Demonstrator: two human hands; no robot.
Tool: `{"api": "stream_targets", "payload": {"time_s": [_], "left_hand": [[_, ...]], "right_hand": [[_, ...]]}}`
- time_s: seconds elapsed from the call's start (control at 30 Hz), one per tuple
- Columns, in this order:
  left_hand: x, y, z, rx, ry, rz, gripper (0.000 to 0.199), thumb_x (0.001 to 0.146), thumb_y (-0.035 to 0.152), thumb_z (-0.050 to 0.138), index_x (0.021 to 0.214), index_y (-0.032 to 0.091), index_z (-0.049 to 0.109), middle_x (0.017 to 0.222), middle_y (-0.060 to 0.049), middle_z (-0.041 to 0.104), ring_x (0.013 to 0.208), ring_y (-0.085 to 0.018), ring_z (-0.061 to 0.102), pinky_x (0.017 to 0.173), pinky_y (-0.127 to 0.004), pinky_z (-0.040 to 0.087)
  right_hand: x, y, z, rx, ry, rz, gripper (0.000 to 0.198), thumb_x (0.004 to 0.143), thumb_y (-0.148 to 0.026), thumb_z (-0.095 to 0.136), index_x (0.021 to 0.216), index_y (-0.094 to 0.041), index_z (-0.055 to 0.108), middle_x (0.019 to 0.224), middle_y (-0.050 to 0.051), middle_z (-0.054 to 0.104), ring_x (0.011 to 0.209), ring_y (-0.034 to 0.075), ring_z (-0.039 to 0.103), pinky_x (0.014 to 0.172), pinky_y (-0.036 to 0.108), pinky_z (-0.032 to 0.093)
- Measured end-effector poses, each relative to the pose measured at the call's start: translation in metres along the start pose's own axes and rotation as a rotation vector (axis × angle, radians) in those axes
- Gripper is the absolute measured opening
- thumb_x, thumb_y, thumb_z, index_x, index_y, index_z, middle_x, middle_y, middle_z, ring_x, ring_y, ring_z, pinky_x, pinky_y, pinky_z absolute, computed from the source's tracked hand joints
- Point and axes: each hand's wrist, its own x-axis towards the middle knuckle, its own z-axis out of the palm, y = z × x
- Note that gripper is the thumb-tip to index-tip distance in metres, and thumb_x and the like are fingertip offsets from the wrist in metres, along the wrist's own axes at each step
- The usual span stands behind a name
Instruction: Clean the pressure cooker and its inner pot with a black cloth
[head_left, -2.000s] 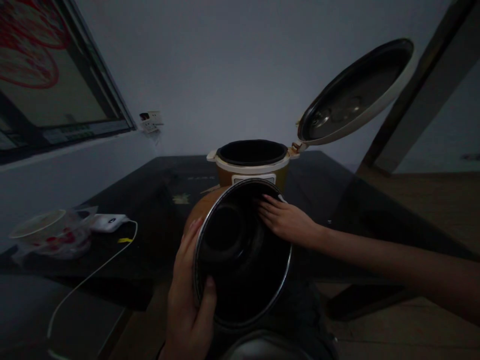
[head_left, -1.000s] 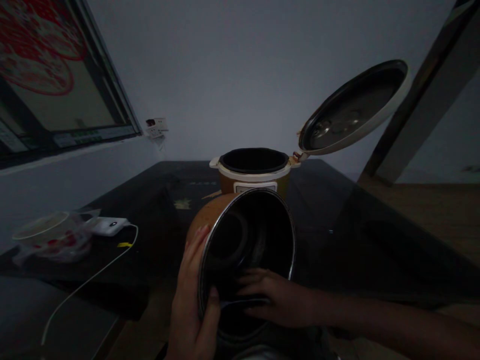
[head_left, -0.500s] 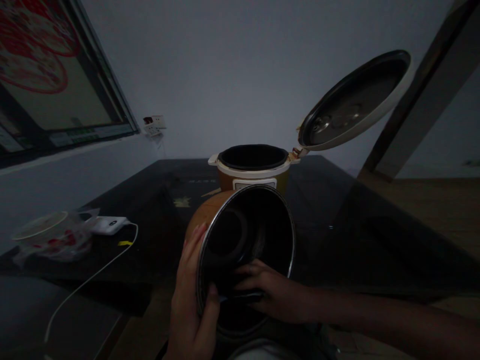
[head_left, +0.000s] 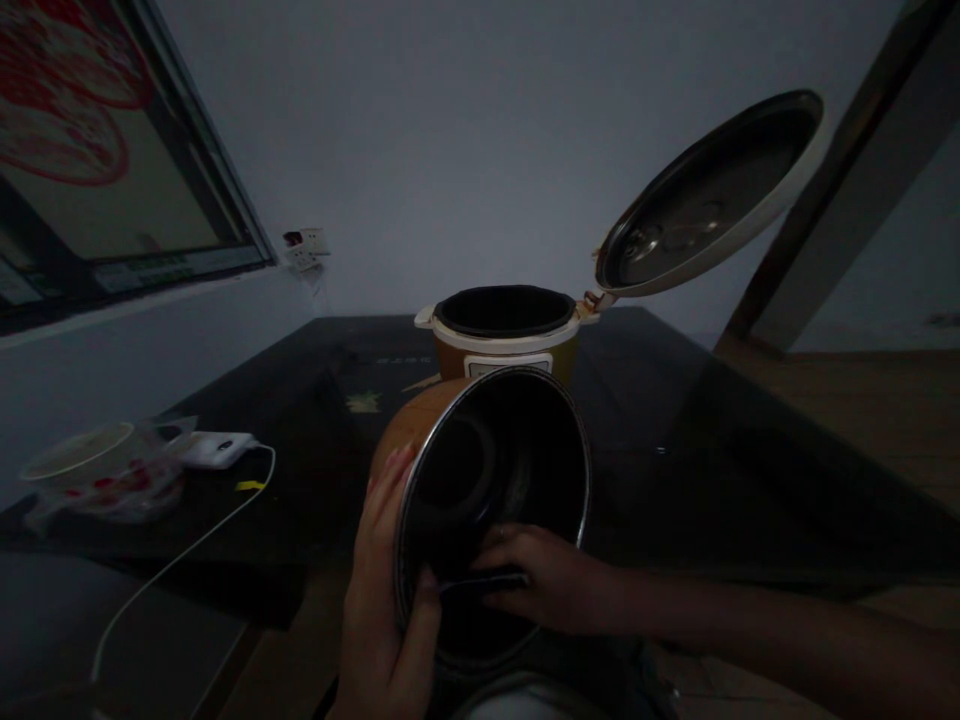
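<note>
An inner pot of a rice cooker, orange-brown outside and black inside, is tilted with its mouth toward me. My left hand grips its left side, thumb over the rim and fingers along the outer wall. Inside the mouth, my right hand is closed around a dark, flat thing with a pale edge, close to the lower wall. The dimness hides what kind of thing it is. Behind the pot stands the rice cooker, its lid raised to the right.
A dark table carries the cooker. On its left lie a bowl in a plastic bag and a white power strip, whose cord hangs over the front edge. A wall socket is behind.
My right hand and the dark flat thing have shifted slightly upward inside the pot. My left hand keeps its hold, and the pot stays nearly in place.
</note>
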Motion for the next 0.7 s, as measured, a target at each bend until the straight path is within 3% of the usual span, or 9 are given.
{"api": "stream_targets", "payload": {"time_s": [0.13, 0.3, 0.5, 0.57, 0.7], "left_hand": [[0.001, -0.001, -0.001, 0.015, -0.028, 0.013, 0.059, 0.096, 0.021, 0.045, 0.15, 0.037, 0.031, 0.157, 0.0, 0.035, 0.146, -0.028, 0.029, 0.118, -0.049, 0.03], [0.001, -0.002, -0.002, 0.022, -0.02, 0.009, 0.059, 0.096, 0.021, 0.046, 0.15, 0.038, 0.031, 0.157, 0.0, 0.036, 0.145, -0.028, 0.03, 0.118, -0.05, 0.03], [0.001, -0.001, 0.0, 0.012, 0.009, -0.019, 0.058, 0.095, 0.022, 0.047, 0.149, 0.037, 0.034, 0.156, 0.0, 0.037, 0.145, -0.029, 0.03, 0.119, -0.05, 0.028], [0.001, -0.001, 0.0, 0.017, 0.01, -0.01, 0.058, 0.095, 0.022, 0.047, 0.149, 0.038, 0.034, 0.156, 0.0, 0.038, 0.145, -0.028, 0.031, 0.119, -0.048, 0.028], [0.001, -0.001, 0.0, 0.001, -0.008, 0.008, 0.057, 0.095, 0.021, 0.046, 0.149, 0.037, 0.034, 0.156, 0.0, 0.038, 0.145, -0.028, 0.031, 0.119, -0.048, 0.027]], "right_hand": [[-0.001, -0.006, 0.005, -0.194, -0.035, 0.022, 0.044, 0.083, -0.017, 0.063, 0.126, -0.025, 0.064, 0.134, 0.007, 0.058, 0.121, 0.02, 0.057, 0.104, 0.034, 0.045], [0.0, -0.003, -0.002, -0.548, -0.074, 0.01, 0.05, 0.084, -0.013, 0.058, 0.133, -0.025, 0.058, 0.141, 0.008, 0.053, 0.118, 0.023, 0.06, 0.095, 0.034, 0.052], [0.01, 0.018, -0.037, -1.1, -0.07, -0.053, 0.034, 0.093, -0.007, 0.043, 0.118, -0.01, 0.065, 0.128, 0.016, 0.062, 0.101, 0.024, 0.066, 0.074, 0.033, 0.057], [0.016, 0.022, -0.052, -1.225, -0.037, -0.055, 0.03, 0.093, -0.008, 0.045, 0.111, -0.009, 0.068, 0.126, 0.016, 0.064, 0.099, 0.023, 0.065, 0.073, 0.033, 0.054], [0.031, 0.019, -0.085, -1.376, 0.072, -0.197, 0.029, 0.095, -0.011, 0.043, 0.104, -0.01, 0.071, 0.125, 0.016, 0.064, 0.108, 0.025, 0.06, 0.081, 0.037, 0.049]]}}
